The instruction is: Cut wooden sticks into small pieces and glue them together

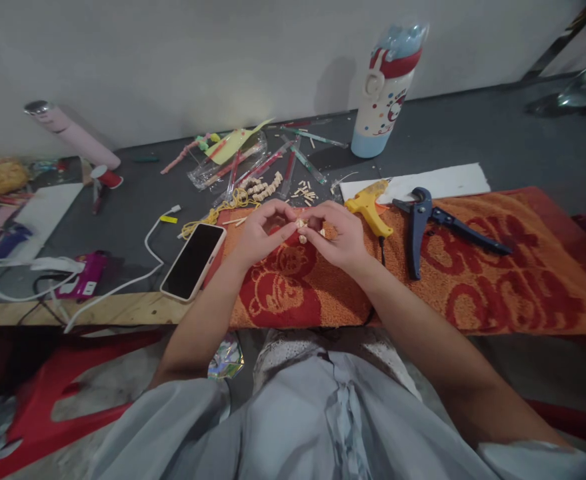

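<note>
The left hand [263, 233] and right hand [343, 235] are nearly closed, fingertips pinching small pale pieces [301, 231], too tiny to count, above one orange towel [347, 297] on the bench [133, 200]. Nearby lie one glue gun [370, 205], one blue cutter [419, 230], one phone [194, 261]. One white bottle [381, 110] hides its contents; several clear sleeves [307, 165] hold coloured sticks.

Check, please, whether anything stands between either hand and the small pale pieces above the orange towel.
Nothing visible does: the left hand and right hand both have fingertips at the small pale pieces. The yellow glue gun lies just right of the right hand, outside that gap.
</note>
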### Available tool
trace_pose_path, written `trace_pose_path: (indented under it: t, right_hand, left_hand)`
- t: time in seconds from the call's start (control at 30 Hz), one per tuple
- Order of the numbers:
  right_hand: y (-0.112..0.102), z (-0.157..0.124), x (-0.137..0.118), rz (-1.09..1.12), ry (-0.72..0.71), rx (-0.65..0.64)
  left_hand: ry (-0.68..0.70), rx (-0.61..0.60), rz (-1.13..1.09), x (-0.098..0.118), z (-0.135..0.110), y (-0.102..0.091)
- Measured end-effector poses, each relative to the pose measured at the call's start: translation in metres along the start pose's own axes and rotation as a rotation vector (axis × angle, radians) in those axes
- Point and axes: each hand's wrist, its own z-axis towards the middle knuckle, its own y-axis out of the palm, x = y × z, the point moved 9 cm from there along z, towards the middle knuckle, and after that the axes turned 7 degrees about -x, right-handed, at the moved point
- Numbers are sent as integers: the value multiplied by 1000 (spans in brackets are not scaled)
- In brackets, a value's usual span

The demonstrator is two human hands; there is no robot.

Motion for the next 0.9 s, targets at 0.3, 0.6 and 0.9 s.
trace_pose_path:
  t: [0.3, 0.6, 0.9]
  right_hand:
    - [-1, 0, 4, 30, -3, 46]
    - [0, 0, 8, 45, 15, 22]
    - [3, 0, 12, 44, 38, -9]
  left_hand:
    - [176, 136, 317, 25, -4, -9]
    - [191, 124, 425, 31, -5, -5]
    - [163, 85, 380, 29, -4, -2]
